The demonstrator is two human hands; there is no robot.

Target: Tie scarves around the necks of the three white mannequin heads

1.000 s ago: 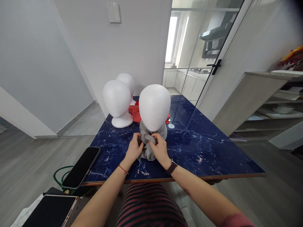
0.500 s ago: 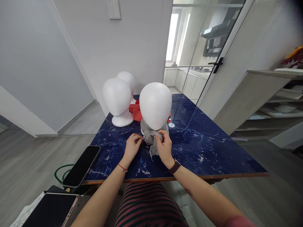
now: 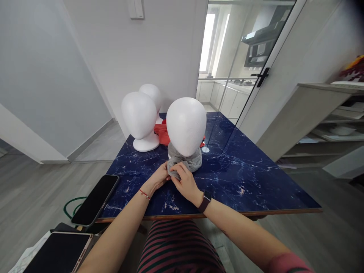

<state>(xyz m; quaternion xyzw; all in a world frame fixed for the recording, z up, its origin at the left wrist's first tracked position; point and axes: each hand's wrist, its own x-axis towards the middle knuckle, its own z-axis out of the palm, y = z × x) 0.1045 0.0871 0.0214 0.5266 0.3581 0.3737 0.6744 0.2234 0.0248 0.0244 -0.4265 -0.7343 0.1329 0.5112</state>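
- We've got a grey scarf (image 3: 191,162) around the neck of a white foam head (image 3: 186,125), mid-tabletop (image 3: 241,174), between the left and right edges.
- Progress, our read: wrapping looks done; the front bunch is being worked, so finishing and letting go remain. Knot or loose tuck (the hands cover it), we can't tell.
- Right hand (image 3: 185,182): thumb and fingers bent, clamped on a fold at the scarf's front.
- Left hand (image 3: 160,176): against the scarf's left side, fingers curled; tips partly hidden, so we can't say whether they grip.
- Near the tabletop's left edge: a bare foam head (image 3: 139,115); another (image 3: 150,93) behind it, towards the far left corner. Red cloth (image 3: 162,135) lies between these and the scarfed one.
- By the near left corner: a phone (image 3: 95,199), dark screen.
- Brands, labels, writing: none we can read; the watch (image 3: 205,201) face is too small.
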